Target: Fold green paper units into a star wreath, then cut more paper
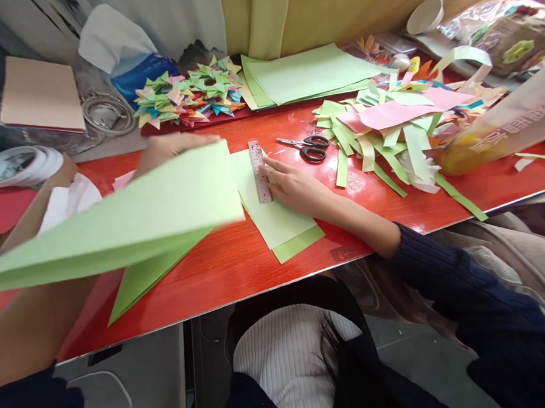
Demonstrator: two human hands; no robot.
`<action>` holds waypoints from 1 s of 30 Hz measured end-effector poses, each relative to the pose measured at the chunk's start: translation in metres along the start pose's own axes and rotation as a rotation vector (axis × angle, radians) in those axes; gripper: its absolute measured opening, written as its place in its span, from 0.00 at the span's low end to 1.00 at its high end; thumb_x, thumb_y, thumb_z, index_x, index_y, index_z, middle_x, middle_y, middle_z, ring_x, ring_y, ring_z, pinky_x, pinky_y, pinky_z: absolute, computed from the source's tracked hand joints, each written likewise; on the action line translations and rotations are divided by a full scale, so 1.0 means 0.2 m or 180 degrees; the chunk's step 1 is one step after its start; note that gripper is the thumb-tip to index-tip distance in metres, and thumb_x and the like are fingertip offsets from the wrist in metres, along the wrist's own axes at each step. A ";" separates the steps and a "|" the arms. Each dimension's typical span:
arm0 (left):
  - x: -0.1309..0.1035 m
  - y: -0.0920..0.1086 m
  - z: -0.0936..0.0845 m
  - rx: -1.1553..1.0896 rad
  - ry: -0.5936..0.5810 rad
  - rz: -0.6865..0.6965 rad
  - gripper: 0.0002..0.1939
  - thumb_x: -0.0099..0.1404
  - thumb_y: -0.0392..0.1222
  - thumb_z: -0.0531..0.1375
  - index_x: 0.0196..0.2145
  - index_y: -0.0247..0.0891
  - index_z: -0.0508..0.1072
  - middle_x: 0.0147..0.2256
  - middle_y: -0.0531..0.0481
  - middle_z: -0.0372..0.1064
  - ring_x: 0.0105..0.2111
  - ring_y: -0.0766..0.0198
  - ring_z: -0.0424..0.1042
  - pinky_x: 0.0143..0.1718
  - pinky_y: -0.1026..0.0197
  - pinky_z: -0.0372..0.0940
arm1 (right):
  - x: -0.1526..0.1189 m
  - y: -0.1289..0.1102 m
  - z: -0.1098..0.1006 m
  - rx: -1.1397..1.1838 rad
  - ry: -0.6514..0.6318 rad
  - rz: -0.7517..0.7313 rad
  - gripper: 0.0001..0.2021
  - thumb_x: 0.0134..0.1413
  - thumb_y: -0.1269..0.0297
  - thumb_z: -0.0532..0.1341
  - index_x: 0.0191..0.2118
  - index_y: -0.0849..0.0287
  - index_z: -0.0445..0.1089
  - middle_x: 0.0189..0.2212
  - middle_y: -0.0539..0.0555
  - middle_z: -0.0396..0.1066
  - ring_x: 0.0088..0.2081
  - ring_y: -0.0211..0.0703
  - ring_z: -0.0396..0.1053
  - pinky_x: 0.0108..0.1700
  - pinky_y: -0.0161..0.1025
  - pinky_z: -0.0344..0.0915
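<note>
The right hand [292,188], loosely spread, rests its fingers on the ruler [259,168] atop sheets [289,223]. Left of the ruler, the left hand [171,145] is behind raised paper [172,200]; its grip I can't tell

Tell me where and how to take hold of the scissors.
Best gripped, I'd judge, by the black handles, coming from the near edge of the red table: the scissors lie flat, handles rightward and blades pointing left, while paper strips crowd the right side.

White lettering [512,124] on frosted pkg [534,90], can't make out; ruler [256,159] too blurred to read.
</note>
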State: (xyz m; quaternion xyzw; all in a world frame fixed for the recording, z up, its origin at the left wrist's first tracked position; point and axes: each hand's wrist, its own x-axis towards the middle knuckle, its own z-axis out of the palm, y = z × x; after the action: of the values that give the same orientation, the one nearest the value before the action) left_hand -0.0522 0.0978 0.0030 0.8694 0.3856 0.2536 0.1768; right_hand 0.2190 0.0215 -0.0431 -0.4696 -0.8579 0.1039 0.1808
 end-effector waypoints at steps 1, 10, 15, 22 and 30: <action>-0.02 0.00 0.04 -0.0003 -0.0140 0.0061 0.25 0.62 0.58 0.58 0.47 0.37 0.76 0.50 0.45 0.74 0.50 0.54 0.72 0.56 0.48 0.64 | 0.00 0.02 0.00 -0.0075 0.0012 0.0039 0.24 0.62 0.72 0.45 0.61 0.73 0.62 0.64 0.66 0.57 0.63 0.53 0.59 0.63 0.51 0.58; -0.22 0.08 -0.06 0.1342 -0.0671 0.0081 0.31 0.70 0.57 0.42 0.60 0.35 0.64 0.61 0.44 0.61 0.62 0.52 0.59 0.63 0.43 0.54 | -0.02 0.04 -0.08 -0.0439 0.0825 0.0466 0.22 0.60 0.74 0.47 0.56 0.66 0.67 0.58 0.66 0.65 0.57 0.60 0.64 0.56 0.60 0.62; -0.58 0.41 0.05 0.1659 -0.0915 0.0707 0.39 0.66 0.63 0.50 0.65 0.33 0.57 0.63 0.32 0.53 0.61 0.41 0.59 0.55 0.41 0.66 | -0.07 -0.08 -0.15 0.0721 0.0575 0.0623 0.17 0.60 0.66 0.53 0.52 0.64 0.71 0.45 0.62 0.74 0.44 0.51 0.72 0.48 0.52 0.70; -0.77 0.53 0.11 0.1981 -0.0614 0.0804 0.30 0.72 0.44 0.46 0.68 0.31 0.47 0.57 0.32 0.65 0.53 0.47 0.71 0.46 0.47 0.74 | -0.18 -0.13 -0.20 0.2965 -0.0393 0.1119 0.17 0.57 0.61 0.60 0.50 0.60 0.71 0.46 0.61 0.75 0.46 0.49 0.74 0.46 0.48 0.76; -0.83 0.48 0.08 0.2001 -0.0443 0.0723 0.30 0.71 0.49 0.51 0.65 0.31 0.55 0.55 0.35 0.68 0.50 0.47 0.73 0.44 0.47 0.75 | -0.19 -0.10 -0.17 0.2947 -0.0808 0.1042 0.20 0.57 0.58 0.60 0.54 0.59 0.69 0.50 0.61 0.73 0.48 0.49 0.74 0.50 0.48 0.74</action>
State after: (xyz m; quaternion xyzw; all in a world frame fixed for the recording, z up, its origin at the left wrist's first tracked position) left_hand -0.0832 -0.0921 -0.0127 0.9339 0.3326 0.0805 -0.1034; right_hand 0.2367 -0.0215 -0.0137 -0.4522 -0.6522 0.5565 0.2456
